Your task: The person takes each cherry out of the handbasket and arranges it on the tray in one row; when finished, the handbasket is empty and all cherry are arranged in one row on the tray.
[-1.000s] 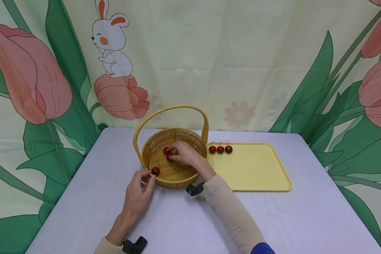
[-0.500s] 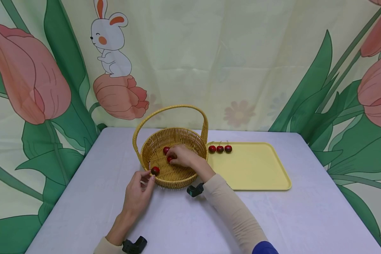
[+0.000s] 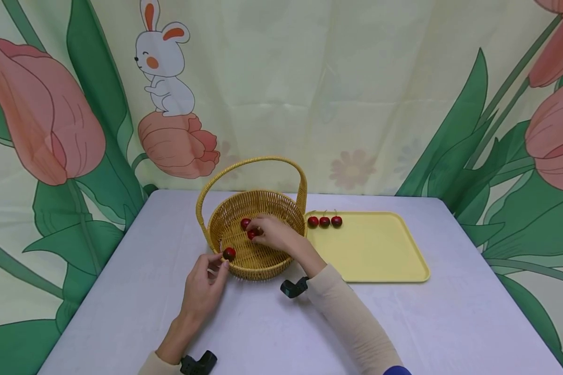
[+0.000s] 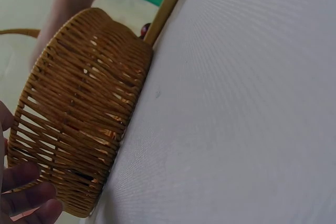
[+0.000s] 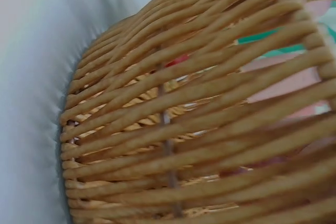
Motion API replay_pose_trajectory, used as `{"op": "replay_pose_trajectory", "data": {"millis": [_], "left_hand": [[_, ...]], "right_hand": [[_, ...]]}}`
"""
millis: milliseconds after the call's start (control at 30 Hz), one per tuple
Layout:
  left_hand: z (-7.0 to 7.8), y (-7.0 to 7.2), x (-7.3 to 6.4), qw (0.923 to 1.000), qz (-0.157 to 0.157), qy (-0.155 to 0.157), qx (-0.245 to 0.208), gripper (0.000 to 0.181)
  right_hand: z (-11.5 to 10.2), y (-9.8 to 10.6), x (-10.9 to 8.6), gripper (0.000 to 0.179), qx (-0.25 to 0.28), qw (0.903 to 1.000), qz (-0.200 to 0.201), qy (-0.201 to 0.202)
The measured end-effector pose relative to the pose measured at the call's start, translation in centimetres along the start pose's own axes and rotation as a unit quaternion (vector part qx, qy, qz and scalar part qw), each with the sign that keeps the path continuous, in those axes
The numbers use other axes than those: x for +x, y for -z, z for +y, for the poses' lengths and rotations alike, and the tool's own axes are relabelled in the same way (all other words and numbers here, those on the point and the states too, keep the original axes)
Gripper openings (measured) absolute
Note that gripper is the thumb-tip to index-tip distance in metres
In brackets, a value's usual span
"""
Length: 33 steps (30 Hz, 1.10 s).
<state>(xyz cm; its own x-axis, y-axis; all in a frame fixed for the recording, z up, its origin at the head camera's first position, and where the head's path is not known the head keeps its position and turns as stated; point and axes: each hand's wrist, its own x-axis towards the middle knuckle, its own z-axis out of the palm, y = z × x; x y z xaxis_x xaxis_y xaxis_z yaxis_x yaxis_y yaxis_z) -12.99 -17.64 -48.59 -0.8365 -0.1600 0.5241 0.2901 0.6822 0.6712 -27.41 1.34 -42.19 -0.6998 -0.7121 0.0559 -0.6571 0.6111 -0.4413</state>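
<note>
A round woven basket [image 3: 262, 268] with a tall arched handle stands on the table. At its front left rim my left hand [image 3: 204, 286] pinches a dark red cherry [image 3: 229, 253] between thumb and index finger. My right hand [image 3: 277, 233] reaches over the right side into the basket, its thumb and fingertips closed about a red cherry [image 3: 251, 235], partly covered by the fingers. Just behind it, another cherry [image 3: 245, 224] lies in the basket. In the left wrist view, loosely bent fingers [image 4: 31, 195] show beside the basket's wall; in the right wrist view the weave hides the right hand.
Right of the basket lies a yellow tray [image 3: 370, 255], close against it. Three stemmed cherries [image 3: 325, 222] sit in a row at its back left corner. A pale cloth covers the table [image 3: 272, 328], and a printed curtain [image 3: 281, 94] hangs behind.
The right hand shifts slightly within the basket around the cherry, and its wrist and sleeve move a little right and toward me. The left hand and its cherry stay in place.
</note>
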Motion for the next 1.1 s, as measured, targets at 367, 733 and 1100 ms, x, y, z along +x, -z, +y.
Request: {"op": "replay_pose_trajectory", "data": {"millis": [367, 733, 1100], "left_hand": [[0.1, -0.1, -0.1, 1.0000, 0.002, 0.004, -0.001, 0.025], [0.0, 0.0, -0.2, 1.0000, 0.001, 0.006, -0.005, 0.025], [-0.1, 0.0, -0.1, 1.0000, -0.002, 0.004, -0.003, 0.025]], "right_hand": [[0.1, 2.4, -3.2, 0.031, 0.031, 0.9979, 0.056, -0.009], [0.8, 3.8, -6.3, 0.031, 0.068, 0.9918, 0.106, -0.023], [2.4, 4.7, -8.4, 0.030, 0.095, 0.9783, 0.184, -0.002]]}}
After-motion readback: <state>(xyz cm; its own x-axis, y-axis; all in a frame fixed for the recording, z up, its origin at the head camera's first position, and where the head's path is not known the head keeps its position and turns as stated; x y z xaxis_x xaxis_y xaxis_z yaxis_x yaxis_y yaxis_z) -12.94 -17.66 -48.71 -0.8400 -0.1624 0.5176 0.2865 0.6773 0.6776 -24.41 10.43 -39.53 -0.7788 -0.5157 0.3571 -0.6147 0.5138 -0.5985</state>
